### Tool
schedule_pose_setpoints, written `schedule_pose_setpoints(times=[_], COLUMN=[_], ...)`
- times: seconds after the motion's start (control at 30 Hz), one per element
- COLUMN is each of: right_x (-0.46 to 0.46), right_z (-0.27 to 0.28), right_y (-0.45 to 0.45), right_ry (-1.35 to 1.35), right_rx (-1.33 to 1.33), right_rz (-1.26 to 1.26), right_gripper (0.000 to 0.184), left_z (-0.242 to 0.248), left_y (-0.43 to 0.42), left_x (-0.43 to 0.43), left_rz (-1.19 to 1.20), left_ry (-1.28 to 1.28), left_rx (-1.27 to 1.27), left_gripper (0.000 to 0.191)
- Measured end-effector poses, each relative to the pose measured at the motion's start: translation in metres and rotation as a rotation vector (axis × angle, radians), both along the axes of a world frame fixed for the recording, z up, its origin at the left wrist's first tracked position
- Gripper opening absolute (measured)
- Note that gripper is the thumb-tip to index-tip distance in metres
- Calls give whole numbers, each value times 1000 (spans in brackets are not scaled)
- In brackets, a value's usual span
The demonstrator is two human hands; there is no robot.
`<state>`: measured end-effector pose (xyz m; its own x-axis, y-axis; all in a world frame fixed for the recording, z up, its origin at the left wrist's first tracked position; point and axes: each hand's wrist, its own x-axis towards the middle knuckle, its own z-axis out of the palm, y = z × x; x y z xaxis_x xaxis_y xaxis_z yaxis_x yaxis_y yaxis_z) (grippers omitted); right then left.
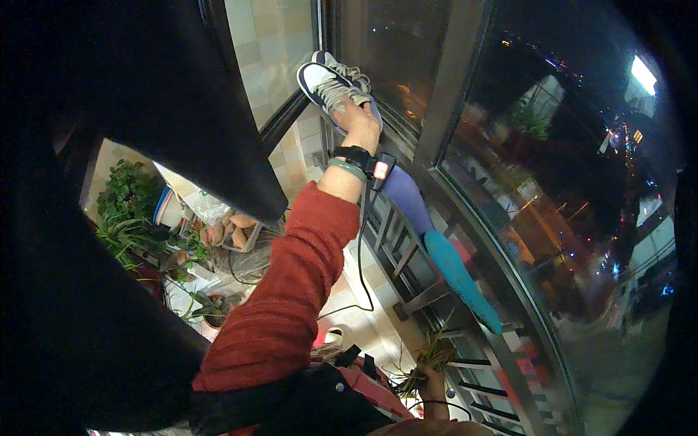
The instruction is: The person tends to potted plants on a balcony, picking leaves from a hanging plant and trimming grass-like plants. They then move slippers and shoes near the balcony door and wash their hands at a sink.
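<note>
My left hand, at the end of a rolled red sleeve, grips the collar of a white and dark sneaker with beige laces. A second matching sneaker lies directly behind it by the window frame. Below this hand, a purple insole-like piece and a teal one rest along the railing beside the glass. Low in the picture, my right hand holds a bunch of grassy plants with tangled, root-like strands. Its fingers are partly hidden.
Dark fabric blocks much of the left side. A metal railing runs beside the window. Potted plants and a plastic box of tubers stand on the left. A black cable hangs from my left wrist.
</note>
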<state>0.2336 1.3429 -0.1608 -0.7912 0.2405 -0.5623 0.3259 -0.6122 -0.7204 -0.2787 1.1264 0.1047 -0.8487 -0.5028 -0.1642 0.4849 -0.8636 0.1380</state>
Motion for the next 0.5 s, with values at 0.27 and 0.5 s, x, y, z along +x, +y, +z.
schedule_pose_setpoints(times=[0.27,0.5], right_x=[-15,-18], right_z=[16,26], right_y=[-16,-19], right_ry=[51,38], right_rx=[7,13], right_rz=[2,1], right_gripper=[40,38], left_z=[-4,-36], left_y=[17,19], left_x=[15,4], left_rz=[56,177], left_ry=[104,-28], left_rx=[-59,-288], left_gripper=[30,38])
